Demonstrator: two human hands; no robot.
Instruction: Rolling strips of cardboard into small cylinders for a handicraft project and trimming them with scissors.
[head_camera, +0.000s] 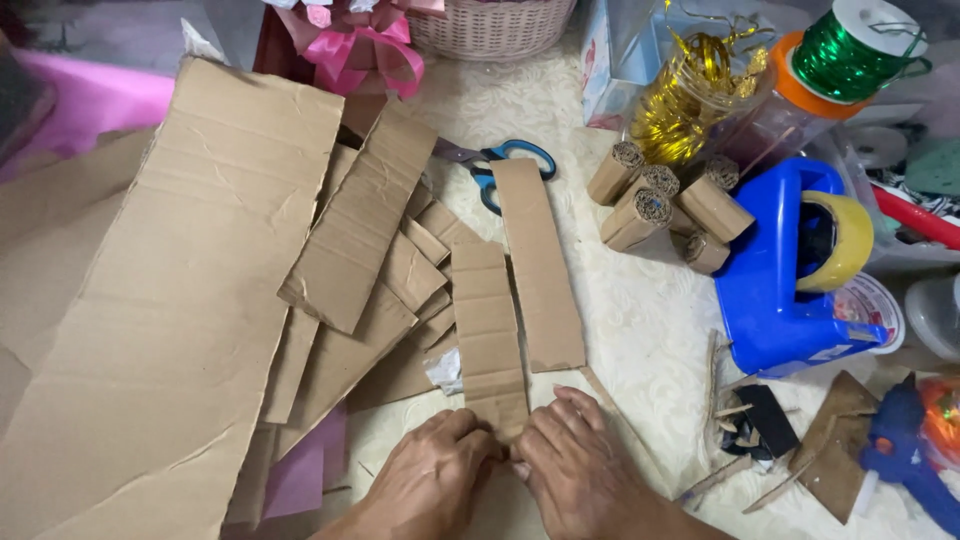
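Both hands, the left hand and the right hand, pinch the near end of a long brown cardboard strip on the white table. Little cardboard rolls lie beside a blue tape holder with yellow tape.

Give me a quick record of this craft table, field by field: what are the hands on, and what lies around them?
left hand: on the near end of a cardboard strip
right hand: pinching the same end
second strip: alongside, to the right
large cardboard sheet: left side
scissors: blue handles, behind the strips
cardboard rolls: bundle, right of the scissors
tape dispenser: blue, yellowish tape roll
glue gun: blue, far right
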